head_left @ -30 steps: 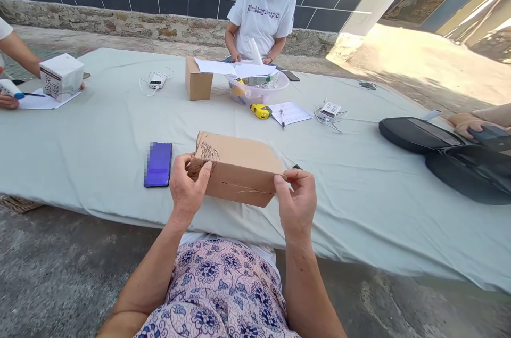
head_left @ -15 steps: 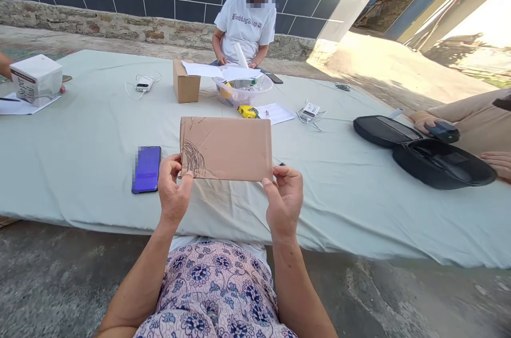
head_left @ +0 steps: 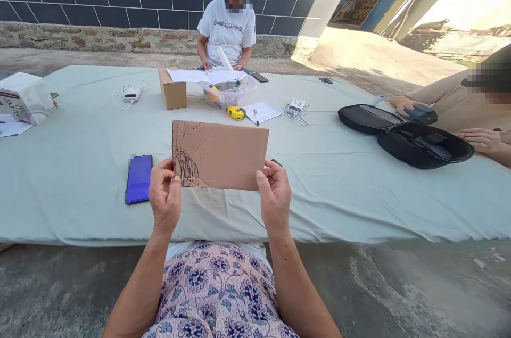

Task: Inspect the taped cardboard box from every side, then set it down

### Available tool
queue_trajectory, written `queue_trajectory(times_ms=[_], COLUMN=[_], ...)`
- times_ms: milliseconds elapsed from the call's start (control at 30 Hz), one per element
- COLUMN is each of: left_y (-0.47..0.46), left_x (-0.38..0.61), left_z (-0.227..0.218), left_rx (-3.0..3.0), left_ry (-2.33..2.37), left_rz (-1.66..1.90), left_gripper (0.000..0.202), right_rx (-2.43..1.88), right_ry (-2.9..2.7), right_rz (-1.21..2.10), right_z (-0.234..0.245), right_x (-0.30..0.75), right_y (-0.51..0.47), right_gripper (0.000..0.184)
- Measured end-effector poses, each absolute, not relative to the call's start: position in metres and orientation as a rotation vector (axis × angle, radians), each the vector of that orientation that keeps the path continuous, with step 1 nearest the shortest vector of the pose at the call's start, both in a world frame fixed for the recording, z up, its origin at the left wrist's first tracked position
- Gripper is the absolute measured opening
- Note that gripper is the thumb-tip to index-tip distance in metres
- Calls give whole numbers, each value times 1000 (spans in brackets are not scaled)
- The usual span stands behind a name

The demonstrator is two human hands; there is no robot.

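Observation:
A flat brown piece of cardboard is held up over the near part of the table, its face toward me. Black scribbled lines mark its left side. My left hand pinches the lower left corner, thumb in front. At the lower right corner my right hand grips the edge, thumb on the face and fingers behind. Just left of my left hand lies a phone with a blue screen. A small dark object shows partly behind my right hand; I cannot make out what it is.
A pale cloth covers the table. Further back are a cardboard box, a plastic basin, a yellow tape measure, power banks and papers. An open black case lies right, near a seated person. Another person sits opposite.
The view has shifted, so the table's things appear further left. The cardboard has tilted slightly, its right side lower, and both hands keep hold of it.

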State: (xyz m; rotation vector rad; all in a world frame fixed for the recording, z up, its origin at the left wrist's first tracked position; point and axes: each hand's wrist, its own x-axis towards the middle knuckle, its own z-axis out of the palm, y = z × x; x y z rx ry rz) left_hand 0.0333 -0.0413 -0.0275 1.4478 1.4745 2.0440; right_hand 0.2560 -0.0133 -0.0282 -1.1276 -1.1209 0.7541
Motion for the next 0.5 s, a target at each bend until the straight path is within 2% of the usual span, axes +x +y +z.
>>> queue_trajectory(times_ms=[167,500], left_y=[-42,-35], left_x=[39,28], left_z=[-26,-28], left_rx=[1433,1367], left_ry=[1577,1555], left_rz=[2016,2138], left_gripper=[16,13], right_rx=[-1188,-1098], right_ry=[-1073,-1129], right_rz=[839,867], right_z=[-37,-36], right_x=[264,258], right_y=[-8,-8], right_gripper=[37,27])
